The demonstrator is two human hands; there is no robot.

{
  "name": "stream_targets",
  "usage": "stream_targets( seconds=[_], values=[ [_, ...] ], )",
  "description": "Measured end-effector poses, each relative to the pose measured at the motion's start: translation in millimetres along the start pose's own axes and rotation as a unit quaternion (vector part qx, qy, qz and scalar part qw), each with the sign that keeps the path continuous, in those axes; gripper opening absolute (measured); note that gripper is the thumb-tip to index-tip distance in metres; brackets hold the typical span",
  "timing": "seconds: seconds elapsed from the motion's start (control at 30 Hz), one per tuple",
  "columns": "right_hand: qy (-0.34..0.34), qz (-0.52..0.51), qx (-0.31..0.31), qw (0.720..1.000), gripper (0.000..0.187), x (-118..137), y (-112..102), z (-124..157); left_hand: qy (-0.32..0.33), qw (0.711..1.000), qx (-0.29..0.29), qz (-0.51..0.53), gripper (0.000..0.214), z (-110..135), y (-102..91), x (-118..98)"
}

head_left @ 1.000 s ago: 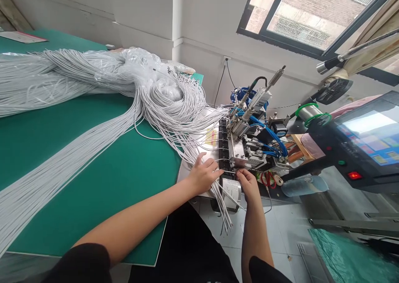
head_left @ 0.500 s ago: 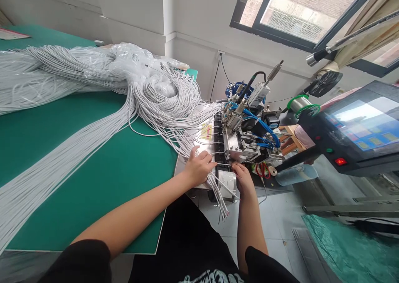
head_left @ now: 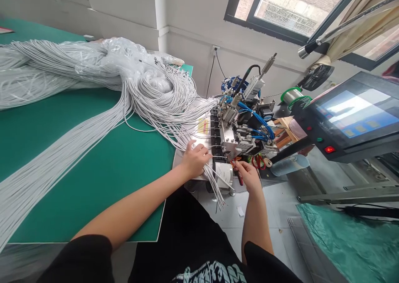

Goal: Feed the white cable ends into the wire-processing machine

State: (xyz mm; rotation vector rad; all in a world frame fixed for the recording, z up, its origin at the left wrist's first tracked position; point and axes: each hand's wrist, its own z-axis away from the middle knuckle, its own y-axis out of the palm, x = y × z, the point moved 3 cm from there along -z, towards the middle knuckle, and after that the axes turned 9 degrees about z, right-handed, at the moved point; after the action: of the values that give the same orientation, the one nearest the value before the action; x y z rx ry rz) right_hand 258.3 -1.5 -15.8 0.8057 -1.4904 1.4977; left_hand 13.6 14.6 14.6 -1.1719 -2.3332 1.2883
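Observation:
My left hand (head_left: 195, 160) is closed over white cables (head_left: 215, 187) beside the machine's black slotted rail (head_left: 215, 130). A cable at its fingertips reaches the rail, and loose ends hang below the hand. My right hand (head_left: 251, 177) has its fingers pinched around a small red and black tool (head_left: 240, 180), at the near end of the machine (head_left: 230, 137). The fingers partly cover the tool, so its exact kind cannot be made out. Several cables lie across the rail from the large coiled bundle (head_left: 168, 96).
A green table (head_left: 93, 183) carries long cable bundles in clear plastic. A monitor (head_left: 358, 112) stands at right, near a solder wire spool (head_left: 293, 97). Red-handled scissors (head_left: 258, 161) and a clear blue bottle (head_left: 288, 165) lie beyond my right hand.
My right hand has left the cable at the rail and moved slightly right; a red and black tool now shows in its fingers. My left hand stays on the cables.

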Motion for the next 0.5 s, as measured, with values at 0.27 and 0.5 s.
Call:
stream_targets(
  seconds=[0.27,0.5],
  values=[
    [-0.037,0.185,0.292,0.938,0.03,6.4,-23.0,48.2,-0.021,1.0,0.0,0.008,0.023,2.1,5.8,1.9],
    [-0.058,0.129,0.252,0.957,0.027,19.6,-25.7,50.2,0.052,0.997,-0.054,-0.009,0.028,0.1,-5.3,-4.3]
  ],
)
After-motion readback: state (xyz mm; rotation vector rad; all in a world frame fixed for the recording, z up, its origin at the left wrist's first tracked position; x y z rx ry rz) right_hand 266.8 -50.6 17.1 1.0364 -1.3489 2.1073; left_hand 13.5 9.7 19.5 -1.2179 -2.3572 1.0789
